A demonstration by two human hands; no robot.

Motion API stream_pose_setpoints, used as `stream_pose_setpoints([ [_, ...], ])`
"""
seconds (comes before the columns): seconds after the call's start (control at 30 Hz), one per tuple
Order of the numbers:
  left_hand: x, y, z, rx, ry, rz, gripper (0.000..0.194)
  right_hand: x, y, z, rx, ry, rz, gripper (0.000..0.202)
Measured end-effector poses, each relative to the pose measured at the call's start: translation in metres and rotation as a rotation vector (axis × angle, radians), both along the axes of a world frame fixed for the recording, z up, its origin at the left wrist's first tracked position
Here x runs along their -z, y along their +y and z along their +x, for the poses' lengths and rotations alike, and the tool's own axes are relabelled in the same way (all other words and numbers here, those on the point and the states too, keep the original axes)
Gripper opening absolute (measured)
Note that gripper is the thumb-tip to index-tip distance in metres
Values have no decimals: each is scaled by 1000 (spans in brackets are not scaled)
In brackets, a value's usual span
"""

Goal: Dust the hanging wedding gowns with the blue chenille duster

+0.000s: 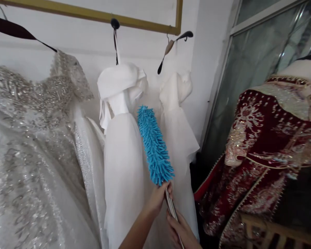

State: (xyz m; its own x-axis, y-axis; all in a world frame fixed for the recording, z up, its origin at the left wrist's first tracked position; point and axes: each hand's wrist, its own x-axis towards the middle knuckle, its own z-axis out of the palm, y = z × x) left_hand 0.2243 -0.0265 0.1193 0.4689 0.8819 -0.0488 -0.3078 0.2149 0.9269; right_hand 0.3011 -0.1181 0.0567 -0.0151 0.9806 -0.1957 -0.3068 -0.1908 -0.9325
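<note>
A duster (155, 147) with a fluffy blue head tilts up and to the left in front of two white dresses. My left hand (159, 197) is closed around the top of its metal handle, just under the blue head. Lower on the same handle (171, 206), my right hand (180, 226) wraps its fingers round the shaft. Behind the duster's left side hangs a white dress (123, 148); another white dress (177, 138) hangs to its right. Whether the blue head touches either dress, I cannot tell.
A gold rail (93, 14) carries dark hangers along the white wall. On the left hangs a beaded silver-white gown (36, 138). At right, a red embroidered dress (264, 138) stands by a glass partition (246, 58), with a wooden chair (277, 230) below it.
</note>
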Motion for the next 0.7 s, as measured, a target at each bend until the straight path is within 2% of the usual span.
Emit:
stream_pose_setpoints([
  [0.1, 6, 16, 10, 4, -16, -62, 50, -6, 12, 6, -29, 27, -27, 54],
  [0.23, 23, 30, 17, -16, -46, -124, 49, 1, 26, 16, -66, 46, -32, 53],
  [0.33, 42, 39, 21, -15, -46, -166, 49, 16, 33, 21, -91, 54, -40, 54],
  [0.57, 97, 51, 29, -26, -21, -358, 48, 65, 46, 27, -128, 33, -68, 54],
  [0.7, 129, 52, 31, -47, -14, -465, 44, 82, 43, 30, -76, -28, -140, 50],
])
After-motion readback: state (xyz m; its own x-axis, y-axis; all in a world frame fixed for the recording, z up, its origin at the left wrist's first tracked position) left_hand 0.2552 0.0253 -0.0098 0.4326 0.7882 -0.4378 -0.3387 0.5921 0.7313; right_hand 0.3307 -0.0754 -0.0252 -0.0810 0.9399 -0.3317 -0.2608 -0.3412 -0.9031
